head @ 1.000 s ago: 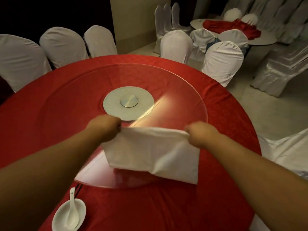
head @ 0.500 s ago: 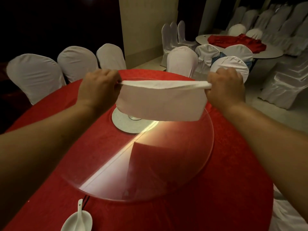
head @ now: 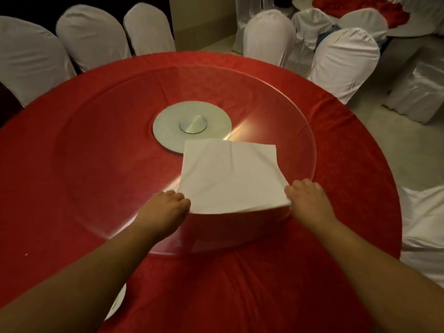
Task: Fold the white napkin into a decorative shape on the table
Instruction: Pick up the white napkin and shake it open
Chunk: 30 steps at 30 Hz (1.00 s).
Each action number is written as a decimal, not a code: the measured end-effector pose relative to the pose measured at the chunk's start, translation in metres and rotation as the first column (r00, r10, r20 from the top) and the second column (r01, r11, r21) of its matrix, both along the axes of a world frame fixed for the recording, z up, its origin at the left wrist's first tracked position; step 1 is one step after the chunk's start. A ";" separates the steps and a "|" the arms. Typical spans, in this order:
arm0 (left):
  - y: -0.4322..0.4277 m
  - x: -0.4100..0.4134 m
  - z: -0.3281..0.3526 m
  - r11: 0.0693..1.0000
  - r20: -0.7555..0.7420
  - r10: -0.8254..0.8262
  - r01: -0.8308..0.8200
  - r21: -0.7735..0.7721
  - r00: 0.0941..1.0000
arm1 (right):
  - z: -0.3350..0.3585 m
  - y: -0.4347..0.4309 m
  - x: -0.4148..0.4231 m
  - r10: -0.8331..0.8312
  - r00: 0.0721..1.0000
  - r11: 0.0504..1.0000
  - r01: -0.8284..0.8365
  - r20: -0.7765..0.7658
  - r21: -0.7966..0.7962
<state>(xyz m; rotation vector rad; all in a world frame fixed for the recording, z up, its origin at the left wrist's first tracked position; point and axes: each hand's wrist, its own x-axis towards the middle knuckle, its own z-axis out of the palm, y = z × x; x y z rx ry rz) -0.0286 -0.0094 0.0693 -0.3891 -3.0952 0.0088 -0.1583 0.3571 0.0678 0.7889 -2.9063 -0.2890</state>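
Red-clothed round table (head: 72, 188) with glass turntable (head: 120, 145), white napkin (head: 230, 174) spread frame center, left hand (head: 165, 210) and right hand (head: 307, 200) fingers pinching its near corners.

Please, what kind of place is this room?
Most likely a banquet hall or restaurant dining room: a big round table with a red cloth and a glass turntable, covered chairs around it, and a second table behind.

Napkin (head: 230, 174) plain white; tablecloth (head: 72, 212) red, faint damask; chair covers (head: 343, 61) white.
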 end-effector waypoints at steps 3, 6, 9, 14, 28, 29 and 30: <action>0.004 0.016 -0.037 0.998 0.196 0.021 -0.008 -0.063 0.980 | -0.036 0.003 0.017 0.013 0.988 0.996 -0.027 0.153 0.087; 0.006 0.030 -0.058 0.995 0.308 0.040 -0.008 -0.103 0.951 | -0.060 0.006 0.031 0.043 0.962 0.987 -0.084 0.270 0.141; 0.007 0.040 -0.068 0.991 0.378 0.074 -0.028 -0.128 0.923 | -0.072 0.009 0.041 0.061 0.940 0.984 -0.113 0.337 0.135; 0.004 0.047 -0.078 0.980 0.417 0.164 -0.100 -0.173 0.894 | -0.083 0.015 0.050 0.068 0.930 0.984 -0.121 0.361 0.129; -0.009 0.048 -0.087 0.987 0.444 0.162 -0.149 -0.064 0.881 | -0.077 0.019 0.073 -0.059 0.954 0.983 0.005 0.294 0.182; -0.011 0.047 -0.087 0.989 0.444 0.150 -0.139 -0.057 0.883 | -0.074 0.018 0.074 -0.068 0.956 0.983 0.016 0.284 0.182; -0.014 0.047 -0.086 0.990 0.443 0.139 -0.127 -0.057 0.886 | -0.072 0.018 0.075 -0.076 0.959 0.983 0.026 0.273 0.183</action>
